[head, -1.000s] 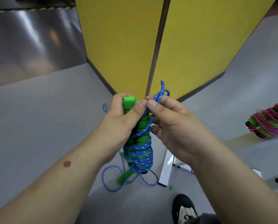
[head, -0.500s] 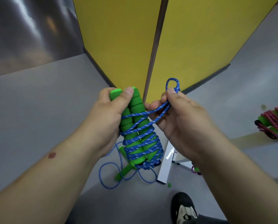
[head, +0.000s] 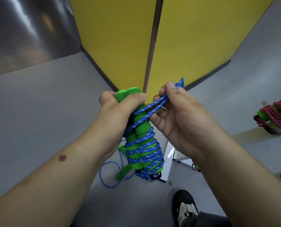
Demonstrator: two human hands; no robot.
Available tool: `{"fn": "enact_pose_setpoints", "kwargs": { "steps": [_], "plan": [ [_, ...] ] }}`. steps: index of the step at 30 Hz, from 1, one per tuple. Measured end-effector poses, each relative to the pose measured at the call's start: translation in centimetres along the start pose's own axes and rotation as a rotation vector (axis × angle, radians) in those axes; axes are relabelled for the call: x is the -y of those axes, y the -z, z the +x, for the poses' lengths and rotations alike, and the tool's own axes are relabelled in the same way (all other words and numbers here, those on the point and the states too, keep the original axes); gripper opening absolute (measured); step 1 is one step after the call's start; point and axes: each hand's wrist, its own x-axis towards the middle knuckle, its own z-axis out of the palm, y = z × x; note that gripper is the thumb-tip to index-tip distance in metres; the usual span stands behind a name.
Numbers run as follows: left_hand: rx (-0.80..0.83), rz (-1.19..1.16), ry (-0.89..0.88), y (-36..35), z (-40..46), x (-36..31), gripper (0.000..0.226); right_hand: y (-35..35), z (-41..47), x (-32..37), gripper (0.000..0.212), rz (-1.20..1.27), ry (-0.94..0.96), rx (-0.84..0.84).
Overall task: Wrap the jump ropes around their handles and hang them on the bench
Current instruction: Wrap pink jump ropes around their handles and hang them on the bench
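Observation:
My left hand (head: 120,110) grips the top of two green foam handles (head: 140,126) held upright together. Blue rope (head: 144,153) is wound in several turns around their lower half. My right hand (head: 174,112) pinches a doubled loop of that blue rope (head: 159,104) and holds it out to the right of the handles, its end sticking up past my fingers. A second rope, pink, wound on green handles (head: 277,117), lies on the pale bench (head: 257,136) at the right edge.
Another blue rope with green handles (head: 121,171) lies loose on the grey floor below my hands. Yellow panels (head: 120,38) stand straight ahead. A white bench leg (head: 167,154) is behind the bundle. My black shoe (head: 185,208) is at the bottom.
My right hand has drawn the rope loop away from the handle tops, out to the right and taut. One more turn lies diagonally across the handles.

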Motion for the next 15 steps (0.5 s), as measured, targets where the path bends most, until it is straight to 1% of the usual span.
{"fn": "enact_pose_setpoints", "kwargs": {
  "steps": [2,4,6,8,10,12,15],
  "plan": [
    [-0.016,0.077,-0.004,0.0,0.0,0.1,0.069,-0.1,0.0,0.0,0.026,0.004,0.007,-0.002],
    [-0.010,0.105,-0.006,-0.1,-0.2,0.2,0.058,-0.2,0.0,0.0,0.024,-0.003,0.015,0.005],
    [0.063,0.040,0.004,-0.3,-0.4,0.1,0.052,-0.3,-0.1,-0.1,0.023,-0.004,0.013,0.033],
    [0.162,-0.046,0.006,-0.4,-0.7,0.1,0.050,-0.4,-0.2,-0.3,0.024,-0.013,0.003,0.084],
    [0.211,-0.076,-0.021,-0.6,-1.0,0.1,0.045,-0.4,-0.3,-0.3,0.023,-0.029,-0.010,0.123],
    [0.223,-0.101,-0.040,-0.6,-1.1,-0.2,0.039,-0.3,-0.3,0.1,0.020,-0.042,-0.002,0.110],
    [0.211,-0.168,-0.049,-0.2,-1.0,-0.8,0.033,0.4,-0.1,0.7,0.014,-0.039,0.046,0.019]
  ]
}}
